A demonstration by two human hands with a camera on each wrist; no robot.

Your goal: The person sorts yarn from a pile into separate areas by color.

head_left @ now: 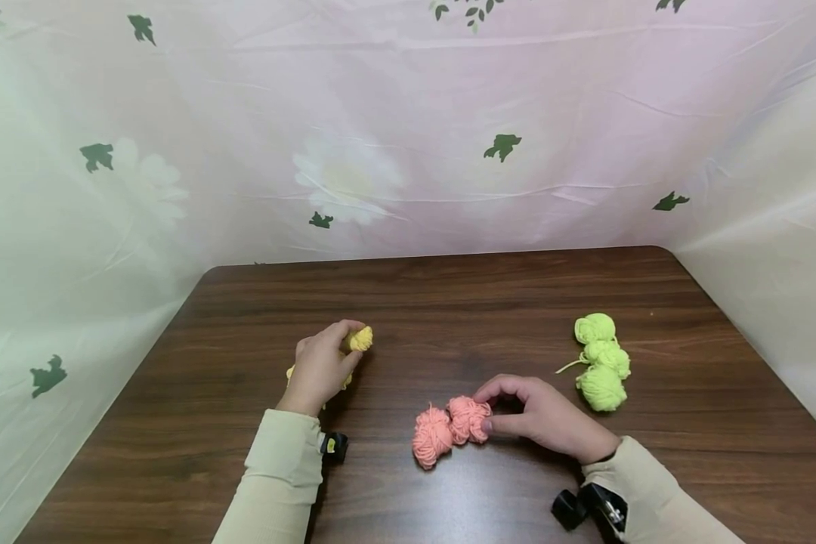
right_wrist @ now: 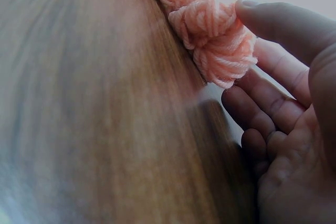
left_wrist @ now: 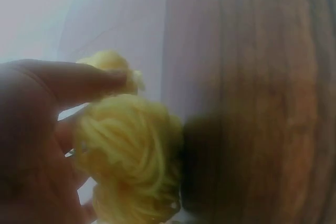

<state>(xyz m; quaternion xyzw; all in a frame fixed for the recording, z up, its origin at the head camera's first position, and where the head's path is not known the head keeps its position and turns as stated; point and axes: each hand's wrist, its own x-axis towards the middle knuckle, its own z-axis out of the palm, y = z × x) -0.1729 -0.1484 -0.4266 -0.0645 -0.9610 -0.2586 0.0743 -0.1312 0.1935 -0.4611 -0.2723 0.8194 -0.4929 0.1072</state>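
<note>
My left hand [head_left: 318, 372] pinches a small yellow yarn ball [head_left: 361, 339] between thumb and fingers at the table's left middle. More yellow yarn [left_wrist: 131, 145] bulges below the thumb in the left wrist view; from the head it is mostly hidden under the hand. Two coral-pink yarn balls lie side by side near the front middle. On the right one [head_left: 468, 420], my right hand [head_left: 551, 417] has its thumb and forefinger at the edge, with the other fingers loosely bent beneath in the right wrist view. The left pink ball [head_left: 432, 437] touches its neighbour.
Three lime-green yarn balls [head_left: 602, 363] sit in a touching row at the right, a loose tail of yarn pointing left. The dark wooden table [head_left: 449, 317] ends at a pale printed cloth [head_left: 408, 151] behind and on both sides.
</note>
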